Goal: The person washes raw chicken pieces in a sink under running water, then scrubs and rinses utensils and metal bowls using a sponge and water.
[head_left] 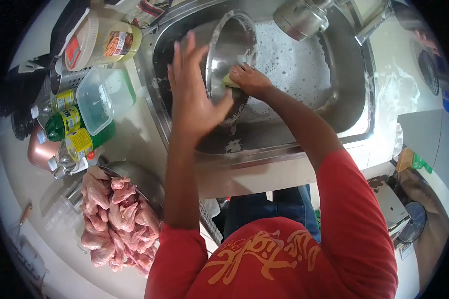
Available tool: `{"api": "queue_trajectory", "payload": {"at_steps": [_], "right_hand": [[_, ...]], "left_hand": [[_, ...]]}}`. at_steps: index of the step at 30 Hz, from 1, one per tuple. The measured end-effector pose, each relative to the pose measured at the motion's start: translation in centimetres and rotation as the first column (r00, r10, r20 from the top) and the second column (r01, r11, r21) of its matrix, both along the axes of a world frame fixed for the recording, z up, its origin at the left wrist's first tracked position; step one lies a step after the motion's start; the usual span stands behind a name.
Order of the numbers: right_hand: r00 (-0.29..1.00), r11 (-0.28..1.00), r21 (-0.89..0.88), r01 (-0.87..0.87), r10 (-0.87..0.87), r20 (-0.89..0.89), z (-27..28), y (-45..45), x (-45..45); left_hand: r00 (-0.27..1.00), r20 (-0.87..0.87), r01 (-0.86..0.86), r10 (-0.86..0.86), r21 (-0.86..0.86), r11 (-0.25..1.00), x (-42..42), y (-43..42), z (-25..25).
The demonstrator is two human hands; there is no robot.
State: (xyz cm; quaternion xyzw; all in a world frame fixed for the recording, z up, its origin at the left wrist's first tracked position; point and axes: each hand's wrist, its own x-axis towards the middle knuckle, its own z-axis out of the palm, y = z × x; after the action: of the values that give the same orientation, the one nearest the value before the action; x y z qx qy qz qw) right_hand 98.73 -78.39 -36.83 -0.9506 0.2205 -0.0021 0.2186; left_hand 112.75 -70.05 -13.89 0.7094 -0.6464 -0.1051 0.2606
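Note:
A metal bowl [224, 52] stands tilted on its side in the steel sink [346, 94], with suds on its inner wall. My right hand [252, 79] presses a yellow-green sponge [229, 80] against the bowl, fingers closed over it. To the left, my left hand [194, 92] is raised with its fingers spread and nothing in it. It is slightly blurred and covers part of the bowl's outer side; whether it touches the bowl I cannot tell. Foamy water [289, 70] fills the sink to the right of the bowl.
The faucet [302, 20] hangs over the sink's far side. Raw chicken pieces [119, 219] are heaped at the lower left, by a metal bowl [149, 182]. Several bottles [65, 124], a clear plastic container [95, 102] and a lidded tub [102, 42] line the left counter.

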Motion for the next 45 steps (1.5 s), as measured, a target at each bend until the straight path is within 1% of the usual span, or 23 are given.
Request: {"api": "queue_trajectory", "payload": {"at_steps": [1, 2, 4, 5, 7, 8, 11, 15, 18, 20, 21, 24, 27, 30, 31, 32, 34, 35, 37, 40, 41, 43, 45], "right_hand": [[0.999, 1.0, -0.003, -0.007, 0.007, 0.051, -0.7, -0.1, -0.2], [0.994, 1.0, -0.01, -0.015, 0.016, 0.104, -1.2, -0.1, -0.5], [0.995, 1.0, 0.019, -0.021, 0.019, 0.097, -0.6, 0.1, -0.9], [0.995, 0.999, 0.033, -0.029, 0.026, 0.097, -0.2, 0.1, -0.8], [0.992, 0.991, 0.127, -0.033, 0.016, 0.127, -0.6, -0.5, -0.4], [0.99, 0.984, 0.177, -0.033, 0.008, 0.139, -0.9, -0.6, -0.4], [0.98, 0.948, 0.292, 0.122, -0.162, 0.118, 1.6, 0.6, -1.2], [0.983, 0.829, 0.528, 0.183, -0.164, -0.083, 3.9, 3.7, -3.2], [0.978, 0.816, 0.56, 0.143, -0.205, 0.049, 4.9, 5.7, -4.1], [0.957, 0.86, 0.422, 0.287, -0.279, -0.082, 3.2, 3.6, -4.2], [0.938, 0.875, 0.336, 0.347, -0.32, -0.135, 3.5, 2.3, -3.9], [0.954, 0.87, 0.433, 0.234, -0.121, -0.274, 5.5, 4.8, -4.5], [0.963, 0.876, 0.422, 0.234, -0.149, -0.225, 4.4, 5.0, -4.7], [0.889, 0.806, 0.408, 0.429, -0.298, -0.347, 4.8, 2.3, -3.6], [0.953, 0.9, 0.369, 0.231, -0.133, -0.273, 3.5, 3.5, -4.1], [0.981, 0.953, 0.302, 0.029, 0.032, -0.193, 2.2, 4.7, -4.6], [0.997, 0.936, 0.352, -0.017, 0.044, -0.069, 2.4, 6.0, -5.2], [0.986, 0.937, 0.337, 0.095, -0.043, -0.158, 2.2, 5.7, -5.0], [0.921, 0.917, 0.259, 0.304, -0.213, -0.327, 4.1, 3.1, -3.8], [0.956, 0.869, 0.442, 0.221, -0.105, -0.273, 3.0, 5.2, -4.4], [0.957, 0.887, 0.409, 0.214, -0.108, -0.268, 2.6, 5.8, -4.5], [0.958, 0.92, 0.344, 0.189, -0.096, -0.269, 2.7, 6.8, -5.1], [0.938, 0.923, 0.275, 0.268, -0.185, -0.294, 2.8, 4.7, -4.6]], "left_hand": [[0.997, 0.041, 0.062, -0.064, 0.045, 0.997, 0.6, -1.2, 0.4], [0.995, -0.061, 0.088, -0.083, 0.094, 0.992, 1.0, -2.7, 0.2], [0.961, -0.258, 0.147, -0.098, 0.176, 0.973, 2.0, -5.9, -0.3], [0.944, -0.284, 0.195, -0.17, 0.06, 0.979, 1.5, -7.0, -0.7], [0.989, -0.059, 0.14, -0.135, 0.096, 0.985, 1.3, -7.3, -1.9], [0.991, 0.053, 0.112, -0.119, 0.113, 0.987, 1.3, -7.2, -2.5], [0.995, 0.101, 0.013, -0.026, 0.127, 0.992, 0.0, -6.0, -1.6], [0.986, 0.164, -0.006, -0.005, 0.062, 0.998, -1.0, -5.0, -1.3], [0.986, 0.161, -0.047, 0.037, 0.058, 0.997, -1.6, -4.8, -1.7], [0.984, 0.161, -0.089, 0.078, 0.059, 0.994, -2.1, -4.7, -1.4], [0.984, 0.162, -0.085, 0.075, 0.057, 0.995, -2.2, -5.0, -1.5], [0.982, 0.176, -0.082, 0.072, 0.049, 0.995, -2.0, -5.2, -1.9], [0.979, 0.185, -0.095, 0.089, 0.024, 0.995, -2.3, -4.9, -2.3], [0.971, 0.197, -0.134, 0.132, -0.002, 0.991, -2.7, -4.4, -2.4], [0.97, 0.202, -0.132, 0.132, -0.015, 0.991, -2.7, -4.3, -2.5], [0.971, 0.207, -0.119, 0.121, -0.025, 0.993, -2.6, -4.1, -2.6], [0.97, 0.209, -0.121, 0.122, -0.018, 0.992, -2.7, -3.7, -2.5], [0.969, 0.208, -0.132, 0.132, -0.01, 0.991, -2.8, -3.1, -2.4], [0.97, 0.204, -0.136, 0.135, -0.009, 0.991, -2.9, -2.7, -2.4], [0.97, 0.206, -0.131, 0.13, -0.01, 0.991, -2.8, -2.5, -2.5], [0.971, 0.205, -0.119, 0.12, -0.016, 0.993, -2.8, -2.8, -2.3], [0.976, 0.197, -0.094, 0.094, -0.011, 0.996, -3.1, -3.6, -0.1], [0.978, 0.19, -0.081, 0.084, -0.025, 0.996, -3.6, -3.3, 0.6]]}}
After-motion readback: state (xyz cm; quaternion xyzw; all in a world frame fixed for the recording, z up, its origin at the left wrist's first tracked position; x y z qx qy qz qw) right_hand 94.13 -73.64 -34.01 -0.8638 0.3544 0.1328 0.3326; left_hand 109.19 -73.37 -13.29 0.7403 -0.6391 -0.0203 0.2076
